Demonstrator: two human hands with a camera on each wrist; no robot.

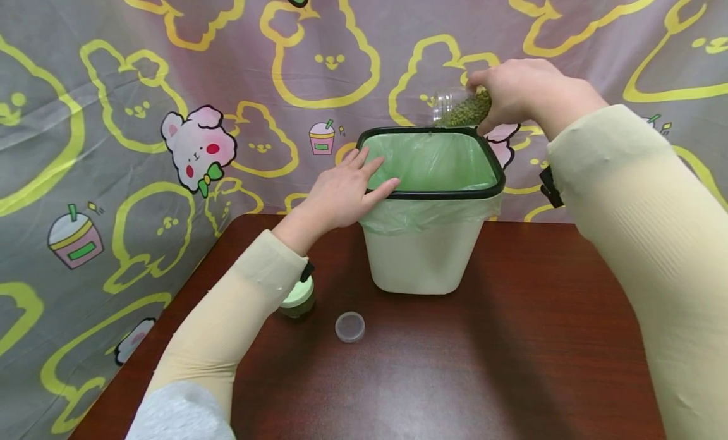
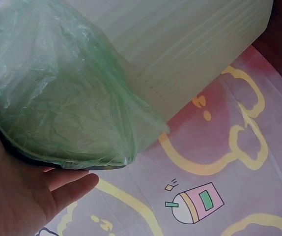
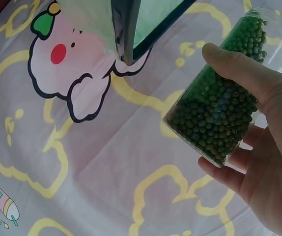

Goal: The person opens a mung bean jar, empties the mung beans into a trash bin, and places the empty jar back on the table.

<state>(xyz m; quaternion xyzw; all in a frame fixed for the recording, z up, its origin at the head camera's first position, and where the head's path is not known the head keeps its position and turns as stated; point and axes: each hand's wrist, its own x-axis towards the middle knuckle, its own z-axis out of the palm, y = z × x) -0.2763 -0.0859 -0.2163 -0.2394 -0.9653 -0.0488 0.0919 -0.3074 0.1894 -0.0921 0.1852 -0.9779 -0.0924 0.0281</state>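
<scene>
Behind everything, at twelve o'clock, hangs a patterned cloth (image 1: 327, 32); anything poured past the bin would probably land between it and the dark table (image 1: 455, 364). The white bin (image 1: 423, 256) stands near the table's far edge, and a hard push on one side of its rim (image 1: 438, 195) could tilt it. Its thin green liner (image 1: 421, 158), folded loosely over that rim, may slip inward if dragged. At the rim's nine o'clock the left hand (image 1: 347, 190) rests with fingers spread; uneven pressure there might shift bin or film. At one o'clock the right hand (image 1: 520, 92) grips a clear jar (image 1: 462, 108), tilted almost flat, what looks like its mouth towards nine; a slip on the smooth wall would likely drop it. I cannot tell whether that mouth is over the opening, so overshooting seems the main risk. At the bin's eight o'clock, a lidded jar (image 1: 297, 304) could be knocked if the left hand drops back; a clear cap (image 1: 349, 327) lies at half past seven. The green beans (image 3: 205, 118) are small and round, so strays would roll.
</scene>
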